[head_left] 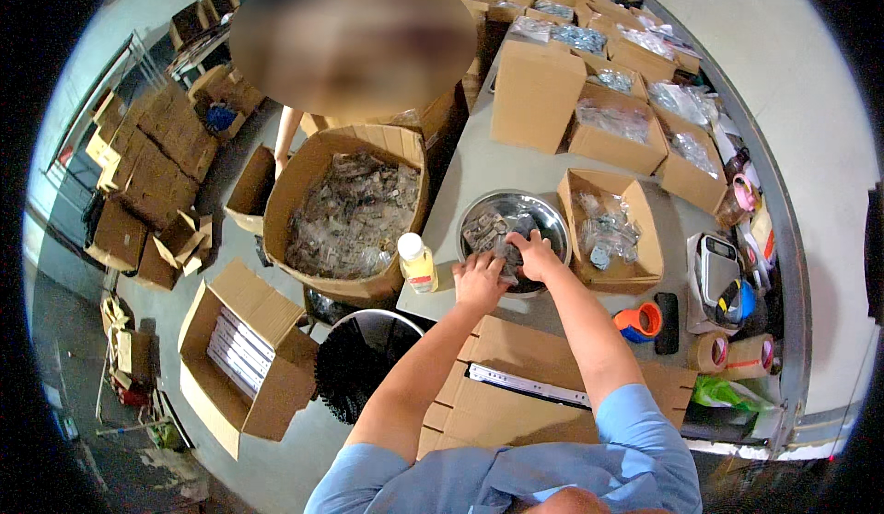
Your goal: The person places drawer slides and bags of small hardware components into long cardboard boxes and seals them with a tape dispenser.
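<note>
On the left, an open carton of white rails has its flaps spread, likely for easy reach. A big box of small bags stands beside the table. A yellow bottle stands upright near the edge. The left hand curves over grey pieces in the steel bowl, whose walls probably keep them together; the right hand dips in too, but I cannot tell whether either grips any. Just right, a smaller box sits within reach.

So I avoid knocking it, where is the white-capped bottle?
In the head view, the bottle stands near the left edge of the table, left of the bowl.
</note>
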Demonstrator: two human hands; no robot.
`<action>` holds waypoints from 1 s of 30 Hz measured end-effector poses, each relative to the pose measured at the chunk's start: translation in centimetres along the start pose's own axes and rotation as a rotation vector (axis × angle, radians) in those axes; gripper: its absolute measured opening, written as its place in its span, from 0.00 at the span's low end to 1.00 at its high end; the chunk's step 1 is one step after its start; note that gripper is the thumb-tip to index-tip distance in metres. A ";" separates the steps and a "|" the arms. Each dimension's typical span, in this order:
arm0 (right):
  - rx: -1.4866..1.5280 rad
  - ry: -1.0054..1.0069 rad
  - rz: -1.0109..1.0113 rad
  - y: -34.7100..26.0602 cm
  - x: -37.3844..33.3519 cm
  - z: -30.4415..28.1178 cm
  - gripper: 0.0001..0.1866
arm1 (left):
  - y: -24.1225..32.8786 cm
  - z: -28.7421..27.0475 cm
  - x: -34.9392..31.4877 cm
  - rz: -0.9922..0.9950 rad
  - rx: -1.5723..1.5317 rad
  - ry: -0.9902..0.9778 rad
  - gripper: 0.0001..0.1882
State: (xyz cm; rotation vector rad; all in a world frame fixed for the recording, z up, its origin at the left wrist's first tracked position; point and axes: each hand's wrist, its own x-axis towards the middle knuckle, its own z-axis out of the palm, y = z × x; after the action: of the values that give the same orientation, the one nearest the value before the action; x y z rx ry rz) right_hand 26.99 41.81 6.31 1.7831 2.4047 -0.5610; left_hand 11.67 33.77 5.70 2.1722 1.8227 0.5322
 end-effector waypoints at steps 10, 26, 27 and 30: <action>-0.079 0.087 0.006 0.7 1.2 0.5 0.28 | 0.6 1.3 1.1 -0.148 0.030 -0.016 0.23; 0.534 0.649 0.330 10.7 -36.4 -0.5 0.32 | 6.6 -4.0 -0.7 0.345 -0.440 0.358 0.19; 0.543 0.588 0.453 11.2 -38.5 1.8 0.35 | 8.8 -4.2 -2.1 0.290 -0.529 0.255 0.16; 0.513 0.590 0.563 8.8 -41.3 7.4 0.38 | 11.7 -2.4 -5.6 0.139 -0.719 -0.020 0.13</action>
State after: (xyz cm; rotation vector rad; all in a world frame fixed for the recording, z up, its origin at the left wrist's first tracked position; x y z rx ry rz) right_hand 47.07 4.11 9.37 3.0630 1.9593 -0.6879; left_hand 20.27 26.08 12.14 1.7824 1.1986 1.0043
